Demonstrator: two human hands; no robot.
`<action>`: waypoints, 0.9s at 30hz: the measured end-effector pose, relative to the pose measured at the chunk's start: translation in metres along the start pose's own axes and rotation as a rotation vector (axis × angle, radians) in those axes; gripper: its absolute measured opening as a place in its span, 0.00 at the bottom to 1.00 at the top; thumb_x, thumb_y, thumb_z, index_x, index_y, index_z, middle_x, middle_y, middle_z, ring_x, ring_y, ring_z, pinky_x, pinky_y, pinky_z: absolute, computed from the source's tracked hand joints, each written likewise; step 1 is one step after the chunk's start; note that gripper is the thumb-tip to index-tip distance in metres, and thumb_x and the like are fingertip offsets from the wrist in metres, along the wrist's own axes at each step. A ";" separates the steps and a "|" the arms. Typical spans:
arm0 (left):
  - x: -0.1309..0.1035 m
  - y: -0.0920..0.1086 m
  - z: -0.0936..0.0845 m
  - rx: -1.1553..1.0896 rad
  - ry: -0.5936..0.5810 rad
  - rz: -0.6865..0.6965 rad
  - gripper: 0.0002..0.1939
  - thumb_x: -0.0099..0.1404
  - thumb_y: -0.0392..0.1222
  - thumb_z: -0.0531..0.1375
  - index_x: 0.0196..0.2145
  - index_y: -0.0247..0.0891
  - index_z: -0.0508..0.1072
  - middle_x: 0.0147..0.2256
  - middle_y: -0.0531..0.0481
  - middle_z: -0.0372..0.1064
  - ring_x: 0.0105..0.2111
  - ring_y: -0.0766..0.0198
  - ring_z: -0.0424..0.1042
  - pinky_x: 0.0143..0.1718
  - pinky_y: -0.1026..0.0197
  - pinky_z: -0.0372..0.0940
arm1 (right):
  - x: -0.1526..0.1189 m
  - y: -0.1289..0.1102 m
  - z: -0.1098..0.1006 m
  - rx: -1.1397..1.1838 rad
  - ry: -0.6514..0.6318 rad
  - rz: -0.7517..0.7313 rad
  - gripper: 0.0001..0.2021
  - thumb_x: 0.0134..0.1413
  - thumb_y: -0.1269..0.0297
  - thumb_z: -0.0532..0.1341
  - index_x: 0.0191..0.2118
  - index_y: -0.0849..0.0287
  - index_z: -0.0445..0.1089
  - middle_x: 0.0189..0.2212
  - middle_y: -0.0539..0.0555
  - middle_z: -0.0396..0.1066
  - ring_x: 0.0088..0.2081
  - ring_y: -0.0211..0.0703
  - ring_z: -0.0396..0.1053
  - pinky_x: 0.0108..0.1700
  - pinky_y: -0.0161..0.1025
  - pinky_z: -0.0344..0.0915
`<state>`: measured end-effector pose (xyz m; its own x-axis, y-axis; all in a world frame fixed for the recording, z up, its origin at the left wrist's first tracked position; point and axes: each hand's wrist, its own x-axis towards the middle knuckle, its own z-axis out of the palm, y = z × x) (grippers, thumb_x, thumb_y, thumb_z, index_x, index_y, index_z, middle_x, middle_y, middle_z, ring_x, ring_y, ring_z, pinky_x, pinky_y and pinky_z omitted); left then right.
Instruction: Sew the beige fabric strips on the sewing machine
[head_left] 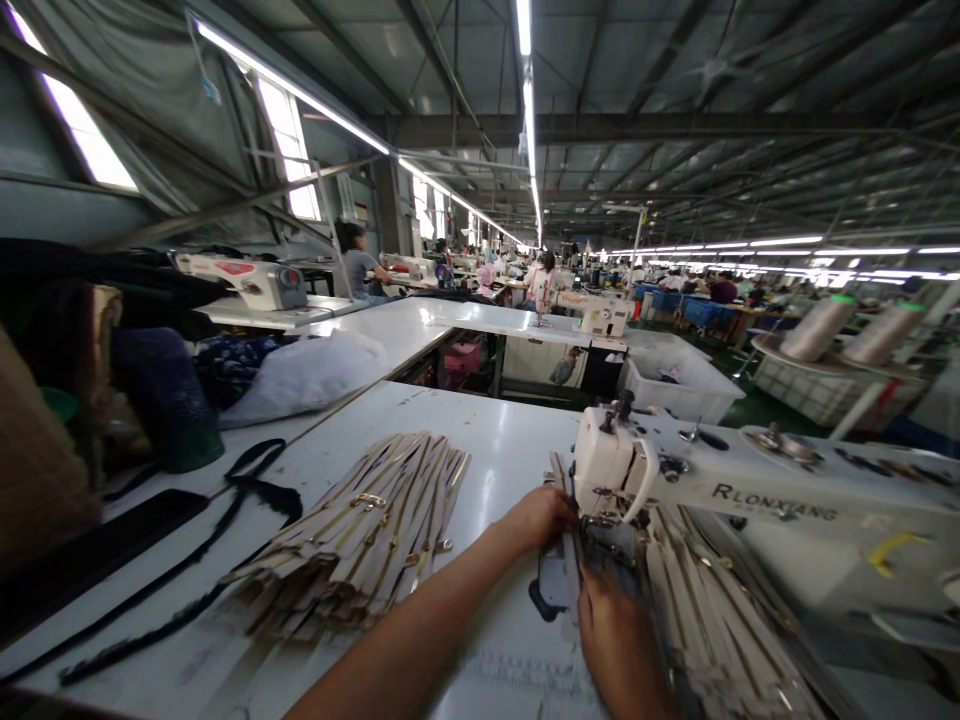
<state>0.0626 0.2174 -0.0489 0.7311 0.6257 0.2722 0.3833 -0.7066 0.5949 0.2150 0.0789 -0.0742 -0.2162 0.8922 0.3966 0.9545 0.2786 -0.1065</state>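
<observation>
My left hand point(536, 520) reaches to the head of a white sewing machine point(750, 480) and pinches a beige strap piece point(564, 545) beside the needle. My right hand point(619, 640) lies just in front of the needle, pressing the same strap piece on the machine bed. To the right of my right hand lies a heap of beige straps point(720, 620). A second, fanned pile of beige straps point(367, 530) with small metal fittings lies on the white table point(495, 450) to the left of my left arm.
Black straps point(247, 490) and dark bags lie at the table's left edge, with a white plastic bag point(307, 375) behind them. Two thread cones point(851, 328) stand at the right. White bins point(675, 385), more sewing machines and seated people fill the hall beyond.
</observation>
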 end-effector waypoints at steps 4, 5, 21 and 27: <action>0.008 -0.005 0.007 0.030 0.018 -0.032 0.05 0.55 0.29 0.61 0.26 0.32 0.78 0.33 0.46 0.74 0.35 0.58 0.71 0.41 0.59 0.65 | -0.001 0.001 0.002 0.004 0.028 0.044 0.22 0.58 0.78 0.46 0.50 0.62 0.72 0.37 0.58 0.77 0.31 0.44 0.76 0.30 0.35 0.70; 0.010 -0.006 0.007 0.036 0.026 -0.042 0.05 0.55 0.29 0.61 0.26 0.32 0.78 0.33 0.45 0.74 0.34 0.58 0.71 0.41 0.59 0.65 | 0.000 0.002 0.001 0.004 0.035 0.061 0.22 0.59 0.78 0.46 0.51 0.62 0.72 0.38 0.58 0.77 0.32 0.45 0.76 0.31 0.36 0.70; 0.010 -0.005 0.004 0.041 0.005 -0.026 0.05 0.57 0.32 0.62 0.25 0.33 0.77 0.32 0.47 0.73 0.35 0.59 0.69 0.42 0.60 0.64 | 0.000 0.001 -0.003 0.028 0.035 0.089 0.20 0.62 0.75 0.46 0.50 0.61 0.72 0.37 0.58 0.77 0.35 0.45 0.76 0.35 0.37 0.71; 0.010 -0.001 0.003 0.040 -0.006 -0.040 0.05 0.58 0.32 0.62 0.26 0.35 0.78 0.33 0.48 0.74 0.38 0.58 0.70 0.45 0.60 0.64 | 0.001 0.001 -0.004 0.016 0.056 0.074 0.20 0.61 0.75 0.46 0.49 0.61 0.72 0.36 0.58 0.77 0.35 0.45 0.76 0.35 0.37 0.70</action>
<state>0.0709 0.2234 -0.0489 0.7177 0.6521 0.2441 0.4346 -0.6934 0.5747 0.2170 0.0784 -0.0699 -0.1331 0.8891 0.4379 0.9639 0.2190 -0.1517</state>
